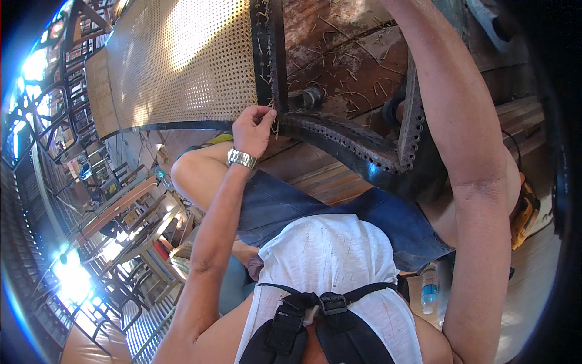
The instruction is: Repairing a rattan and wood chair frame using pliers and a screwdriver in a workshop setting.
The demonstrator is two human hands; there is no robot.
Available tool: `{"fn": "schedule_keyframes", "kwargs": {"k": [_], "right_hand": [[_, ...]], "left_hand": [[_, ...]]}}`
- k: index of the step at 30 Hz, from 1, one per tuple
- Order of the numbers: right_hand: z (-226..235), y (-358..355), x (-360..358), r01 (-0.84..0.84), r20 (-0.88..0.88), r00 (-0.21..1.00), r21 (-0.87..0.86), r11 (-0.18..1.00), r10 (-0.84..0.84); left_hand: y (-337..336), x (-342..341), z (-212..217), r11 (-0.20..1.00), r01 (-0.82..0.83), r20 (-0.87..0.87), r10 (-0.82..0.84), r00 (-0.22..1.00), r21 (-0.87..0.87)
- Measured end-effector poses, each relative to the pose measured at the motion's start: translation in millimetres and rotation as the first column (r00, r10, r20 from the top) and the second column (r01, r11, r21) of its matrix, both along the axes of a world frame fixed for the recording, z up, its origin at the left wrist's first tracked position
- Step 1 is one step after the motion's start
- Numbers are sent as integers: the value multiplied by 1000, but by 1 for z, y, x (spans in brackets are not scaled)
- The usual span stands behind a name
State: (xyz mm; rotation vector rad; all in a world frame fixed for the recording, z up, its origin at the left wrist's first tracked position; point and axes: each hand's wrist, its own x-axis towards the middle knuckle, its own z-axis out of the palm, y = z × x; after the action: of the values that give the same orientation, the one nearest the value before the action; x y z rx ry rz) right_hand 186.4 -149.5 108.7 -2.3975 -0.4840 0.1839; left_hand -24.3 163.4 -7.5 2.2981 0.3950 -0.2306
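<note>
My left hand (253, 128), with a metal watch (242, 158) on its wrist, is closed in a pinch at the corner of a dark chair frame (339, 138). A thin straw-coloured cane strand shows at its fingertips. Beside the hand, a woven cane panel (182, 67) fills the back of the chair, and short strand ends stick up along its dark rail (263, 54). Small holes line the seat part of the frame, which is open in the middle. My right arm (467, 121) reaches forward past the frame, and its hand lies beyond the upper edge.
Cut cane strands (345, 60) litter the reddish-brown floor seen through and beyond the frame. A yellow-and-black tool (526, 209) lies at the right, near my knee. A plastic bottle (429, 290) stands behind my leg. Several stacked chair frames (145, 255) crowd the left side.
</note>
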Motion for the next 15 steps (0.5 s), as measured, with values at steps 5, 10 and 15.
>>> {"fn": "schedule_keyframes", "kwargs": {"k": [5,10,15], "right_hand": [[3,4,-2,-22,6,1000,-38,999,22],[-14,-7,-2,-3,115,993,-60,998,10],[-13,-5,9,-30,28,999,-30,999,31]], "left_hand": [[-64,56,47,617,623,223,-773,594,481],[-127,119,-7,-379,862,-736,-677,-10,337],[-132,156,-30,-428,867,-775,-627,-80,256]]}}
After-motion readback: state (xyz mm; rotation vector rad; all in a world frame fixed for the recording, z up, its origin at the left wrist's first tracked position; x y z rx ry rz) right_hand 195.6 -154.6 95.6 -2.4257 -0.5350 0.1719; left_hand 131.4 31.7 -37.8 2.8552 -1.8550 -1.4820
